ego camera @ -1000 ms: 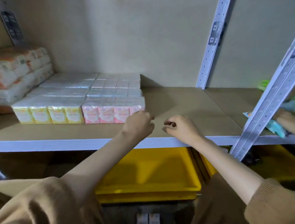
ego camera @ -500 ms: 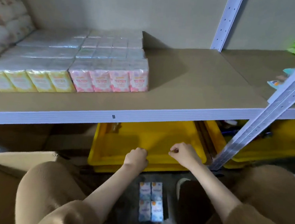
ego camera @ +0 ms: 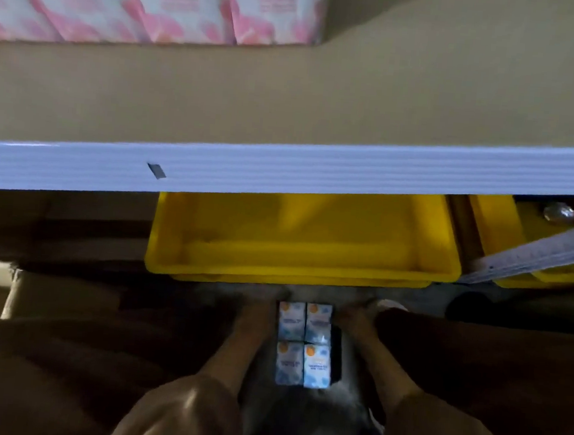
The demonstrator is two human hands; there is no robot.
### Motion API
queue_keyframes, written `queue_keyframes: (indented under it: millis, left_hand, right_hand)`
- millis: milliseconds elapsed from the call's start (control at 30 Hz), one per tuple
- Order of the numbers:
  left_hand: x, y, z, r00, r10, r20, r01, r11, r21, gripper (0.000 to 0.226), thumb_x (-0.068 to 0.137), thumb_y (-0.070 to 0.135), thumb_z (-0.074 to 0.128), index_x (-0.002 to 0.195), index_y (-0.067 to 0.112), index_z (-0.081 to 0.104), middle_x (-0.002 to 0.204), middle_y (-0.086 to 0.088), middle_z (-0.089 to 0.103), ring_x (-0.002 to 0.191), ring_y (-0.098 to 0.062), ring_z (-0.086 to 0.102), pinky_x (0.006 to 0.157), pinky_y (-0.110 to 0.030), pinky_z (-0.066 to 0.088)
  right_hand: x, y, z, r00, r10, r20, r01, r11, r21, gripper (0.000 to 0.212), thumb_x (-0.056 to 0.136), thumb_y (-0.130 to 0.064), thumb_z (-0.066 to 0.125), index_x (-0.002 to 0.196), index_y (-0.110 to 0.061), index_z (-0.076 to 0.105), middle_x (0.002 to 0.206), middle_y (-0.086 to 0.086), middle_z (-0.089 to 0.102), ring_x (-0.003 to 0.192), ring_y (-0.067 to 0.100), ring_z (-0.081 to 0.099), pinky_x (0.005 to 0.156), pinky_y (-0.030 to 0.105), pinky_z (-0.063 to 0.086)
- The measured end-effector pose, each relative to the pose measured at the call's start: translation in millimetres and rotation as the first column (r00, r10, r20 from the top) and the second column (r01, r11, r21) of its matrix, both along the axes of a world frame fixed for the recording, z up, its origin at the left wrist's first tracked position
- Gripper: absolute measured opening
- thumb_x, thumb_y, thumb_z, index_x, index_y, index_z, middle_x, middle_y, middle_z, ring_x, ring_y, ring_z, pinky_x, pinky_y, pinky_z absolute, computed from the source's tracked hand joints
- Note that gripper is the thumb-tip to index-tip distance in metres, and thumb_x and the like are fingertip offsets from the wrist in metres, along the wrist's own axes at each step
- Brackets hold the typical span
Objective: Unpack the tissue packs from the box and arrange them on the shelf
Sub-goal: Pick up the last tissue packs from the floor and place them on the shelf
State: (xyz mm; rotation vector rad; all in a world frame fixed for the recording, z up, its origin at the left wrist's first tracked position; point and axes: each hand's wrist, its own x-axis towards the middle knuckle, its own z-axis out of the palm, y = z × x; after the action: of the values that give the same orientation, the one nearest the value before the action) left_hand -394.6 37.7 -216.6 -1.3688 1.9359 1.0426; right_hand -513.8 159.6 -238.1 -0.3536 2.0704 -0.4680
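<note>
Low in the near, dim space below the shelf (ego camera: pixel 282 169), four blue tissue packs (ego camera: pixel 304 344) sit in a two-by-two block. The left hand (ego camera: pixel 260 309) and right hand (ego camera: pixel 356 317) flank the block; blur hides whether they grip. Pink tissue packs (ego camera: pixel 151 0) stand on the shelf's far left, yellow bins (ego camera: pixel 303 253) beneath.
</note>
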Motion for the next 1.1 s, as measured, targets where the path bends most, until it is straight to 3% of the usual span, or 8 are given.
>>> queue_keyframes:
  millis: [167, 267, 400, 533, 667, 867, 967, 1100]
  left_hand:
    - [12, 10, -74, 0.999, 0.049, -0.025, -0.044, 0.988, 0.149, 0.042, 0.093, 0.018, 0.058, 0.130, -0.001, 0.053, 0.138, -0.016, 0.051, 0.130, -0.028, 0.048, 0.106, -0.035, 0.039]
    - [6, 15, -65, 0.993, 0.113, -0.030, -0.107, 0.980, 0.169, 0.035, 0.092, 0.011, 0.057, 0.123, -0.005, 0.058, 0.129, -0.019, 0.060, 0.119, -0.024, 0.058, 0.091, -0.027, 0.043]
    - [0, 28, -88, 0.941, 0.335, -0.041, -0.320, 0.924, 0.211, 0.032, 0.092, 0.002, 0.055, 0.119, -0.015, 0.055, 0.097, -0.024, 0.067, 0.047, 0.004, 0.060, 0.040, -0.010, 0.042]
    - [-5, 36, -89, 0.898, 0.440, 0.017, -0.433, 0.874, 0.222, 0.035, 0.093, 0.007, 0.055, 0.124, -0.010, 0.053, 0.116, -0.028, 0.063, 0.093, -0.035, 0.065, 0.048, -0.018, 0.046]
    - [-3, 34, -86, 0.918, 0.396, 0.030, -0.393, 0.898, 0.198, 0.033, 0.093, 0.004, 0.054, 0.123, -0.011, 0.055, 0.125, -0.028, 0.060, 0.115, -0.037, 0.059, 0.087, -0.036, 0.048]
    - [0, 29, -65, 0.934, 0.357, -0.020, -0.351, 0.925, 0.143, 0.030, 0.092, 0.003, 0.055, 0.118, -0.013, 0.058, 0.123, -0.027, 0.061, 0.114, -0.036, 0.058, 0.068, -0.025, 0.048]
    - [-3, 23, -43, 0.957, 0.283, -0.063, -0.275, 0.955, 0.110, 0.032, 0.092, 0.007, 0.057, 0.116, -0.012, 0.060, 0.123, -0.025, 0.062, 0.114, -0.033, 0.060, 0.076, -0.032, 0.042]
    - [-6, 20, -16, 0.963, 0.241, -0.122, -0.234, 0.970, 0.067, 0.032, 0.090, 0.007, 0.060, 0.115, -0.013, 0.061, 0.121, -0.026, 0.063, 0.113, -0.032, 0.060, 0.072, -0.028, 0.040]
  right_hand:
    - [7, 6, -40, 0.978, -0.156, 0.137, 0.147, 0.987, 0.071, 0.043, 0.088, 0.001, 0.057, 0.130, 0.006, 0.048, 0.134, 0.020, 0.052, 0.125, 0.029, 0.049, 0.089, 0.022, 0.037]
    - [12, 12, -60, 0.918, -0.346, 0.194, 0.331, 0.938, 0.106, 0.011, 0.086, 0.007, 0.057, 0.077, 0.002, 0.061, 0.086, 0.005, 0.059, 0.079, 0.014, 0.056, 0.058, 0.002, 0.041]
    - [13, 10, -74, 0.837, -0.490, 0.242, 0.488, 0.870, 0.074, 0.017, 0.084, 0.010, 0.057, 0.099, 0.005, 0.062, 0.095, 0.015, 0.058, 0.073, 0.018, 0.054, 0.070, 0.018, 0.045]
    - [18, 11, -80, 0.797, -0.537, 0.274, 0.546, 0.836, 0.053, 0.039, 0.082, 0.010, 0.058, 0.120, 0.015, 0.052, 0.127, 0.029, 0.055, 0.118, 0.040, 0.053, 0.098, 0.042, 0.042]
    - [27, 18, -84, 0.787, -0.567, 0.243, 0.570, 0.819, 0.065, 0.036, 0.079, 0.005, 0.065, 0.114, 0.015, 0.058, 0.120, 0.030, 0.060, 0.115, 0.041, 0.056, 0.101, 0.046, 0.044]
    - [26, 18, -67, 0.762, -0.578, 0.291, 0.588, 0.806, 0.062, 0.036, 0.082, 0.013, 0.058, 0.117, 0.020, 0.052, 0.126, 0.036, 0.053, 0.116, 0.046, 0.053, 0.094, 0.046, 0.045]
    - [21, 22, -50, 0.739, -0.592, 0.322, 0.627, 0.779, -0.008, 0.036, 0.080, 0.019, 0.054, 0.116, 0.023, 0.051, 0.125, 0.041, 0.051, 0.081, 0.024, 0.071, 0.060, 0.022, 0.057]
    - [15, 22, -23, 0.783, -0.559, 0.271, 0.602, 0.792, -0.105, 0.035, 0.078, 0.017, 0.059, 0.112, 0.024, 0.053, 0.119, 0.042, 0.054, 0.026, -0.004, 0.052, 0.031, 0.009, 0.043]
